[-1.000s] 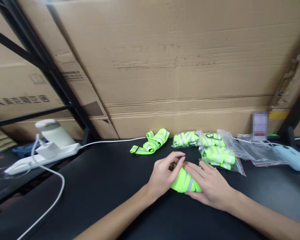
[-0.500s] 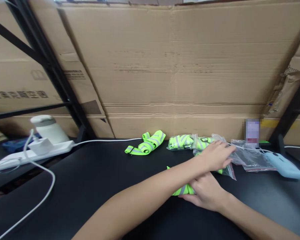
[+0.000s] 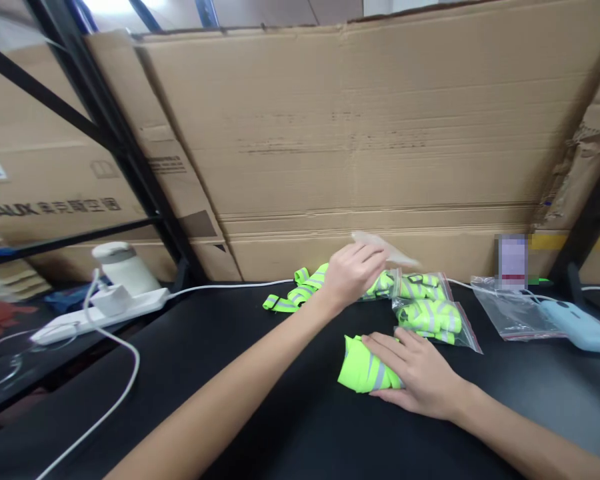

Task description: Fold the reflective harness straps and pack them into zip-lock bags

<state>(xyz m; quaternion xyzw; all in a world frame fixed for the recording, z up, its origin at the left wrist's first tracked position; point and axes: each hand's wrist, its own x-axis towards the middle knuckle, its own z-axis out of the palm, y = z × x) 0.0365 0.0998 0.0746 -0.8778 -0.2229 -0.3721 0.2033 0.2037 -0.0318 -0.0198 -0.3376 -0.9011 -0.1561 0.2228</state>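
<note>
My left hand (image 3: 354, 275) is raised above the back of the table, closed on a clear plastic bag (image 3: 387, 250) that trails to the right and is blurred by motion. On the black table, my right hand (image 3: 420, 370) grips a folded neon-yellow reflective strap (image 3: 367, 365) from its right side. Behind that hand lies a bagged reflective strap (image 3: 433, 317). Another bagged strap (image 3: 420, 287) rests farther back, and one more is partly hidden behind my left hand. A loose reflective strap (image 3: 285, 303) with a black buckle lies to the left, partly covered by my left hand.
Clear empty bags (image 3: 510, 313) lie at the right beside a light-blue device (image 3: 577, 325). A white power strip (image 3: 103, 317) with a cable and a white bottle (image 3: 125, 267) are at the left. Cardboard (image 3: 300, 147) stands along the back; black metal frame bars (image 3: 125, 153) flank it.
My left hand has moved left from the bags at the right and now lifts a clear bag. My right hand stays on the folded strap, which is more exposed. The view has shifted slightly.
</note>
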